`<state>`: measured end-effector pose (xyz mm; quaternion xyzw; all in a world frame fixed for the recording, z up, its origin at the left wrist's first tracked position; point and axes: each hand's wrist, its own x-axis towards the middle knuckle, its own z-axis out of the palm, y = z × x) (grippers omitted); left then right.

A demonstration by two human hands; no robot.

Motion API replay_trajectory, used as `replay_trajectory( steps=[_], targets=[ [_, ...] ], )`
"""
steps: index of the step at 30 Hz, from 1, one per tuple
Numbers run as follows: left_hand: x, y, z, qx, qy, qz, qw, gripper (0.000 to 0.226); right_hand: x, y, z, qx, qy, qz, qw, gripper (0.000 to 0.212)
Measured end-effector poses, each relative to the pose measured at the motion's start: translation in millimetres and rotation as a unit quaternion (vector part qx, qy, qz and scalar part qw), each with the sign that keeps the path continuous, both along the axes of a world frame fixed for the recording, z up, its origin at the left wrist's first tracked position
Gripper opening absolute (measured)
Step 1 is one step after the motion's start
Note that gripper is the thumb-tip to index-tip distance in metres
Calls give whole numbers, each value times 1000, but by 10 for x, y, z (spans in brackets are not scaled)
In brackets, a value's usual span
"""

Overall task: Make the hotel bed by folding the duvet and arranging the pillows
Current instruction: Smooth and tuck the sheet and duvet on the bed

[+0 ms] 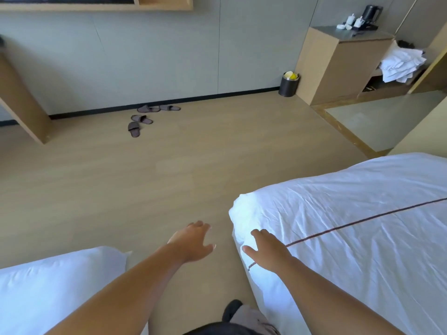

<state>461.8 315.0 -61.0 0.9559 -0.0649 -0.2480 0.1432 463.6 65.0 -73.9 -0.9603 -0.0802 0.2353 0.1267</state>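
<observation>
Duvet [350, 238] laid over bed on R, creased, bunched at bed corner nearest the hands; no fold seen yet. R hand [268, 250] spread flat on duvet edge nr that corner. L hand [193, 240] spread, empty, over floor. Pillow [60, 281] (prob.) lower L, unplaced. Est. early stage.

Duvet [350, 213]: white, creased, bluish in the shadowed folds.
Stripe [362, 221]: one thin dark brown line running across the duvet.
Pillow [48, 286]: plain white.
Floor [145, 177]: pale beige with faint wood grain.
Wall [145, 56]: muted grey-green panels.
Skirting [193, 99]: black band.
Slippers [142, 119]: grey-brown, four of them.
Waste bin [287, 87]: dark, near black, with yellow and white contents.
Cabinet [331, 68]: light tan wood sides, grey top.
Kettle [372, 12]: black.
Cups [350, 20]: white.
Linen pile [401, 64]: white, rumpled.
</observation>
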Motion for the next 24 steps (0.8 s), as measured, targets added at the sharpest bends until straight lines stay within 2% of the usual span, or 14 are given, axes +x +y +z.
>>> replay_trajectory(
  steps=[5,11,16,20,24],
  targets=[
    [662,-285,-188,-4,20,6,1000,63,608,-188,-241,-6,14,0,1000,56],
    [1388,-460,-551,-80,66,12,995,64,1189,-291,-581,36,52,-55,996,61],
    [2047,-509,-1277,-138,99,43,985,66,1741,-266,-1062,55,14,-75,996,66],
    [2414,-670,-1966,-181,149,71,970,70,2011,-355,-1687,-1,-65,-80,995,75],
    [2541,-890,-2606,-218,181,142,948,74,2134,-498,-2313,-45,-94,-94,990,78]
  ],
)
